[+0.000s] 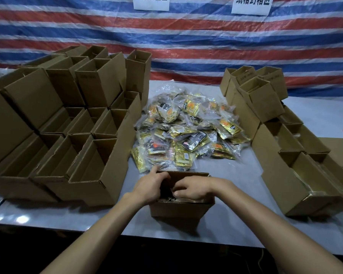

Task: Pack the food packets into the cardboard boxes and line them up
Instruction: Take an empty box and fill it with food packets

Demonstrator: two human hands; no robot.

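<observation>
Box: left hand grips its wall; right hand curled inside, hold unclear.

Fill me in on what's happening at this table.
A person is packing food packets into a cardboard box at the near edge of the table. The left hand holds the box's left rim, while the right hand reaches inside with curled fingers, seemingly pinching a packet in there. A loose pile of packets lies just behind the box. Open boxes stand stacked on the left, and further boxes sit on the right.
</observation>
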